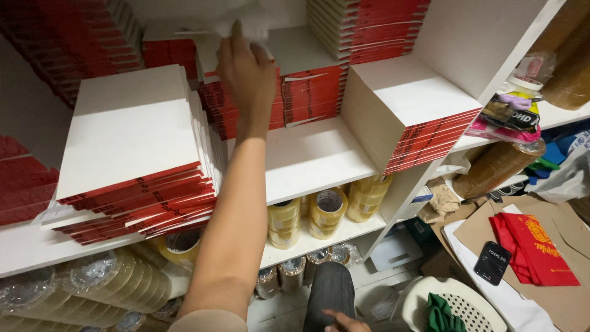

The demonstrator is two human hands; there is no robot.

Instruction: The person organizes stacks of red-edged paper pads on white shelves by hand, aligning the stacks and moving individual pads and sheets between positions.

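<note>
Touching one red-spined stack (304,92), left hand (249,77); right hand (347,321) low.

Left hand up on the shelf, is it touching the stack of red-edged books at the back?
Touching. The head view shows the left hand lying flat on top of the back stack of red-edged books, fingers spread over its white cover.

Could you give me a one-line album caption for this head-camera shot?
A left hand reaches a stack of red-edged booklets on a white shelf; tape rolls sit below.

The left hand (249,74) blurs at its fingers (236,34); above them a white cloth (258,18) smears. The right hand (347,321) is cropped at the bottom edge.
</note>
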